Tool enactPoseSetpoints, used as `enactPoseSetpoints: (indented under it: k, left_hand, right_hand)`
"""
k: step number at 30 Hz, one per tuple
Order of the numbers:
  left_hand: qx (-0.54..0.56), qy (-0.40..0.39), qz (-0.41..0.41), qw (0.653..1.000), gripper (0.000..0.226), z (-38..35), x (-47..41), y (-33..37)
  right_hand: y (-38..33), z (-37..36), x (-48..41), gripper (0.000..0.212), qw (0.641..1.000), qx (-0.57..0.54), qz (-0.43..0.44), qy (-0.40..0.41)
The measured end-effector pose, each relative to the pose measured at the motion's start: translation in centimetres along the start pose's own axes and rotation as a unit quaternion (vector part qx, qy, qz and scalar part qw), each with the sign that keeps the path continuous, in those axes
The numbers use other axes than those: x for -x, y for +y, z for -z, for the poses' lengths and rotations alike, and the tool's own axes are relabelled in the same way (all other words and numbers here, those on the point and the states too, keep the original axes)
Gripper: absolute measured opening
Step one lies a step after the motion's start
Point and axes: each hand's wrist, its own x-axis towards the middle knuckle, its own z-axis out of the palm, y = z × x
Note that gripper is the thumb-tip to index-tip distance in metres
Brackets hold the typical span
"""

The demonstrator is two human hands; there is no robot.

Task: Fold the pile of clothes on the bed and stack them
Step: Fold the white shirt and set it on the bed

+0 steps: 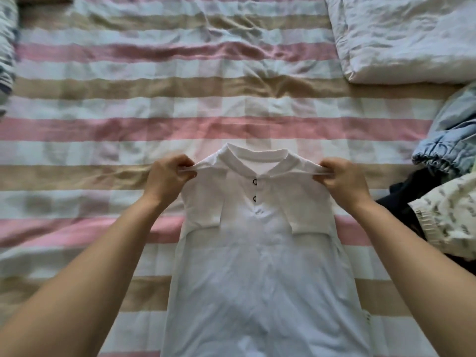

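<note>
At the far left edge lies a blue and white patterned cloth (6,55), only partly in view; the bed is covered by a striped sheet (103,104) in pink, beige and pale bands, with many wrinkles; on it, in the middle and near the person, lies the white shirt (257,266), front side up, its collar (257,157) pointing away from the person and its lower part running out of the bottom of the picture. The left hand (168,176) pinches the left shoulder of the shirt with curled fingers; two dark buttons (255,182) sit below the collar; both short sleeves (311,212) are folded inward on the chest; the right hand (345,177) pinches the other shoulder in the same way, and the cloth is pulled tight between the two hands. At the top right rests a white pillow (407,37); below it, at the right edge, is the pile of clothes: a light blue garment (448,140), a dark garment (401,194) and a cream printed garment (448,215), touching each other.
</note>
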Motion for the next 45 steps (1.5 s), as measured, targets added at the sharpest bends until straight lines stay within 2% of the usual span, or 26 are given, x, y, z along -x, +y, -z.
enactPoseSetpoints:
  k: [3, 9, 17, 22, 24, 27, 30, 32, 34, 35, 37, 39, 40, 42, 44, 45]
  left_hand:
    - [0.034, 0.044, -0.066, 0.996, 0.01, 1.9, 4.5, 0.5]
    - [0.01, 0.052, -0.092, 0.994, 0.014, 2.8, 15.7, -0.1]
    - [-0.016, 0.007, -0.098, 0.995, 0.004, 0.8, 27.1, -3.8]
    - [-0.044, -0.026, -0.059, 0.997, 0.02, -1.1, 30.5, -5.3]
    - [-0.001, -0.005, -0.022, 1.0, 0.022, -1.6, 31.0, -5.3]
    - [0.109, 0.042, 0.092, 0.989, 0.032, -2.1, 31.1, -5.1]
    - [0.144, 0.013, 0.148, 0.978, 0.031, -2.6, 31.2, -5.0]
    - [0.131, 0.027, 0.179, 0.975, 0.023, -2.9, 31.4, -5.0]
    - [0.156, 0.079, 0.253, 0.951, 0.026, -3.5, 31.7, -4.8]
    - [0.207, 0.113, 0.313, 0.92, 0.028, -4.0, 31.8, -4.4]
    - [0.34, 0.164, 0.417, 0.827, 0.027, -5.2, 32.1, -3.2]
    - [0.425, 0.194, 0.457, 0.757, 0.036, -6.6, 32.3, -1.7]
    - [0.449, 0.206, 0.46, 0.738, 0.043, -7.2, 32.2, -0.9]
    - [0.448, 0.234, 0.451, 0.735, 0.052, -8.0, 32.0, 0.2]
    - [0.407, 0.264, 0.423, 0.766, 0.058, -8.0, 32.0, 0.6]
    - [0.385, 0.274, 0.402, 0.784, 0.059, -7.8, 32.1, 0.7]
  right_hand:
    - [-0.5, 1.7, 4.3, 0.011, 0.997, -0.011, 0.063, 0.053]
    - [-0.8, 3.2, 14.7, 0.011, 0.987, -0.019, 0.144, 0.063]
    - [2.2, 0.8, 26.2, 0.004, 0.988, 0.025, 0.147, 0.036]
    - [3.5, -1.6, 29.1, 0.005, 0.989, 0.057, 0.135, 0.027]
    - [3.9, -2.1, 29.4, 0.008, 0.99, 0.057, 0.12, 0.037]
    - [4.2, -2.3, 29.6, 0.009, 0.992, 0.051, 0.103, 0.052]
    - [4.2, -2.6, 30.0, 0.014, 0.994, 0.048, 0.094, 0.038]
    - [4.0, -2.9, 30.6, 0.033, 0.997, 0.031, 0.065, 0.016]
    - [3.3, -3.2, 31.4, 0.045, 0.998, -0.049, -0.022, 0.018]
    - [2.8, -3.5, 31.8, 0.045, 0.989, -0.107, -0.093, 0.033]
    - [1.7, -4.3, 32.4, 0.038, 0.946, -0.208, -0.237, 0.073]
    - [0.8, -5.4, 32.3, 0.042, 0.895, -0.27, -0.346, 0.084]
    - [0.4, -5.8, 32.1, 0.043, 0.874, -0.289, -0.379, 0.091]
    - [-0.1, -6.0, 31.4, 0.036, 0.837, -0.327, -0.42, 0.125]
    - [-0.3, -5.9, 31.0, 0.029, 0.797, -0.372, -0.443, 0.174]
    - [-0.3, -5.7, 31.1, 0.027, 0.79, -0.376, -0.446, 0.191]
